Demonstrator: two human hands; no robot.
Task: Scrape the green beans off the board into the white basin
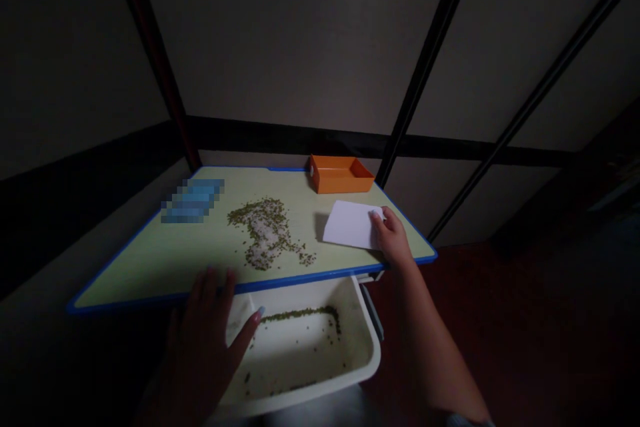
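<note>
My right hand [393,235] grips a white card [350,224] by its right edge, holding it just over the right part of the tabletop. To the left of the card lies a loose pile of small green and whitish grains [267,234], spread on the pale tabletop [175,260]. My left hand [210,334] is open, fingers spread, at the table's front edge and over the left side of a white drawer-like bin [370,347]. Green bits [300,312] lie along the bin's far inner edge, with a few scattered on its floor.
An orange open box [343,180] stands at the table's back right. A blue, pixelated item [194,200] lies at the back left. Blue edging runs around the table. Dark-framed panels [300,47] rise behind it, and a reddish floor [475,314] shows at the right.
</note>
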